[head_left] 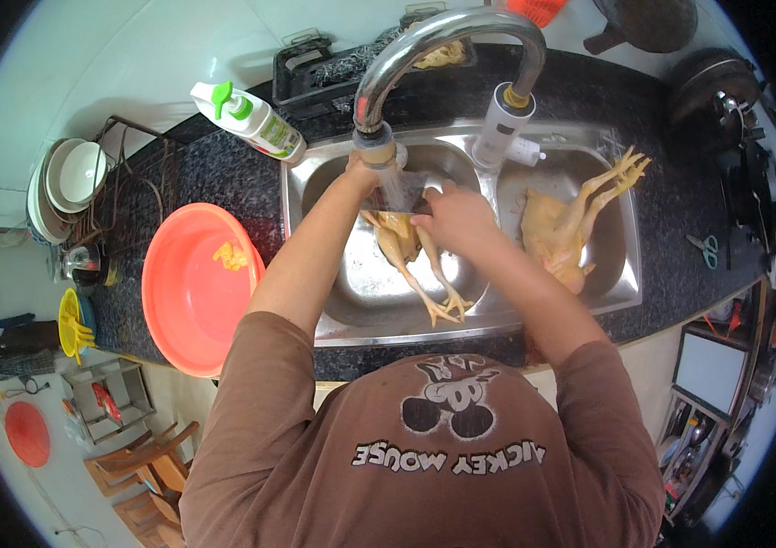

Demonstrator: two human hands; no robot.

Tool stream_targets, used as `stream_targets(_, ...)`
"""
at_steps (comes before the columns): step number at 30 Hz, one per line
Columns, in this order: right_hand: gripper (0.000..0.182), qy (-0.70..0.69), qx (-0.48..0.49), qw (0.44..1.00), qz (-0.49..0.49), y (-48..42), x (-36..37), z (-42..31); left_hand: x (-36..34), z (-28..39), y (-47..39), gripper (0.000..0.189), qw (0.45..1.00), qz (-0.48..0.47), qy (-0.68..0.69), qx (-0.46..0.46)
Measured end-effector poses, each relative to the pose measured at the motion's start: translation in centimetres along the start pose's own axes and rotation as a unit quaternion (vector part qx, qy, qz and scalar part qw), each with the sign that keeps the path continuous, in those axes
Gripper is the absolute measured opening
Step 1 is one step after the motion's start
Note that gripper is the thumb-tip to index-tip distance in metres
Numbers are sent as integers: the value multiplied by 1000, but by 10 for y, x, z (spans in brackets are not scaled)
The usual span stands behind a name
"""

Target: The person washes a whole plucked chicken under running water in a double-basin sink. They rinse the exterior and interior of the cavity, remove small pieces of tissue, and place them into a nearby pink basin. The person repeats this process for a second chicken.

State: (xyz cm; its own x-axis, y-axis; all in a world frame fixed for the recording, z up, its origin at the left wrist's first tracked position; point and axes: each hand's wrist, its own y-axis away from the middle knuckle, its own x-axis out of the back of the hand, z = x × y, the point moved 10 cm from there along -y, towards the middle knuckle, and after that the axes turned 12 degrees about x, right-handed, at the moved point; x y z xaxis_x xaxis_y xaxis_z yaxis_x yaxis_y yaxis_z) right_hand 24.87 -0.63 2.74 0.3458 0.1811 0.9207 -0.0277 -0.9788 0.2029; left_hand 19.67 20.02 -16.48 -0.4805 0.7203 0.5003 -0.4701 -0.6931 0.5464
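Water pours from the chrome faucet's spout (375, 147) over the left basin (360, 294) of a steel double sink. Under the stream is a dark, flat thing (381, 201) with a straight lower edge; I cannot tell what it is. My right hand (460, 218) pinches its right end between thumb and fingers. My left hand (362, 176) reaches behind the spout, its fingers mostly hidden. Below both hands lies a plucked chicken (398, 245), feet toward me, its upper part covered. A second plucked chicken (552, 226) rests in the right basin, feet over the rim.
A pink plastic basin (189, 301) with yellow pieces (230, 255) stands left of the sink. Behind are a white pump bottle (251, 123) and a black tray (309, 75). Scissors (706, 251) lie at right; bowls (76, 175) fill a rack at left.
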Motion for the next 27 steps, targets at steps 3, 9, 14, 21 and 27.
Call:
stream_targets(3, 47, -3, 12, 1000, 5, -8, -4, -8, 3, -24, -14, 10, 996, -70, 62, -9)
stream_targets(9, 46, -6, -49, 999, -16, 21, -11, 29, 34, 64, 71, 26, 952, -111, 282, 49)
stream_targets(14, 46, -18, -49, 998, 43, 60, 28, 34, 85, 84, 95, 25, 997, 34, 66, -23)
stream_targets(21, 39, -36, -174, 969, 173, 226, 64, 86, 114, 43, 138, 28, 997, 48, 54, -12)
stream_targets(27, 49, -72, -415, 859, 290, 394, 25, 227, 76, -36, 198, 24, 972, 5, 228, 50)
